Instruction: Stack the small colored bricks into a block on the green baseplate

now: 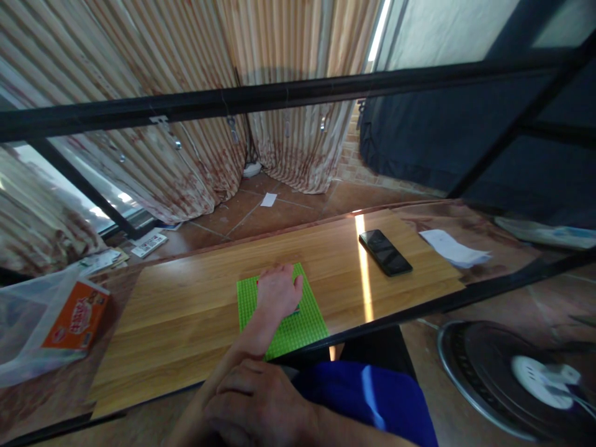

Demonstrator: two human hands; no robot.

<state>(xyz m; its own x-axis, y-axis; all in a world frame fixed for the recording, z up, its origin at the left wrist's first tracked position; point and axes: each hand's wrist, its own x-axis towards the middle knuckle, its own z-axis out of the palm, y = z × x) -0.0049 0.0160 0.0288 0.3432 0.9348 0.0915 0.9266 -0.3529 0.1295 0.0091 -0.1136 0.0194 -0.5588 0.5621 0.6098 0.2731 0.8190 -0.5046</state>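
My left hand point(278, 290) rests palm down on a green studded building-brick baseplate point(298, 338), thumb apart from the fingers. A small red piece point(259, 282) peeks out beside its knuckles, and a bit of a small dark bluish piece point(297, 309) shows below the thumb side. Whatever else is under the palm is hidden. Nearer to me, my right hand point(258, 397) lies across my left forearm, its fingers curled over it. The baseplate lies flat at the near edge of a wooden board.
A black phone point(385, 252) lies on the wooden tabletop point(186, 310) to the right, with white paper point(454, 248) beyond. A clear plastic bag point(32, 316) with an orange box point(77, 315) stands left. A dark frame bar point(279, 94) crosses before curtains. A power strip point(542, 380) sits lower right.
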